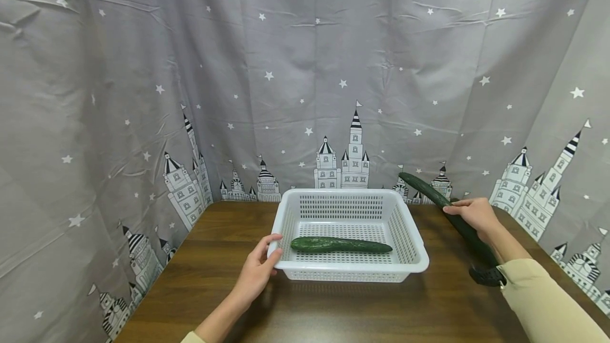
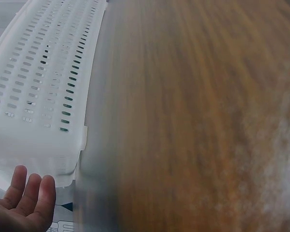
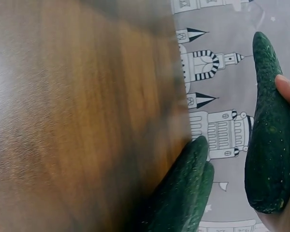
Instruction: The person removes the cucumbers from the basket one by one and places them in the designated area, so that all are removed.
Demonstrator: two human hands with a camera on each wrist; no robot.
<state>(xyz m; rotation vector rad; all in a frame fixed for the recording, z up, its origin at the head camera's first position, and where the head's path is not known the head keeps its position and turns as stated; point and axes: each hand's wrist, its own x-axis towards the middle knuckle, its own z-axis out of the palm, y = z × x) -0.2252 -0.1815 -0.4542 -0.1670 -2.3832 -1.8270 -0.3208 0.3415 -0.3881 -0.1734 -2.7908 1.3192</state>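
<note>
A white plastic basket (image 1: 350, 267) with slotted walls stands on the wooden table, and one cucumber (image 1: 340, 245) lies inside it. At the basket's left front corner, my left hand (image 1: 257, 269) holds the rim between thumb and index finger; its other fingers (image 2: 46, 195) show beside the end wall in the left wrist view. My right hand (image 1: 476, 218) grips another cucumber (image 3: 269, 140), raised right of the basket with its thinner end pointing away from the hand. Beneath it, more cucumbers (image 3: 179, 193) lie side by side on the table, partly hidden by the hand in the head view.
The brown wooden table (image 1: 214, 258) extends around the basket. Behind it and along both sides hangs a grey curtain (image 1: 286, 68) printed with stars and castles. A black band (image 1: 487, 276) circles the right wrist, below a pale yellow sleeve (image 1: 543, 300).
</note>
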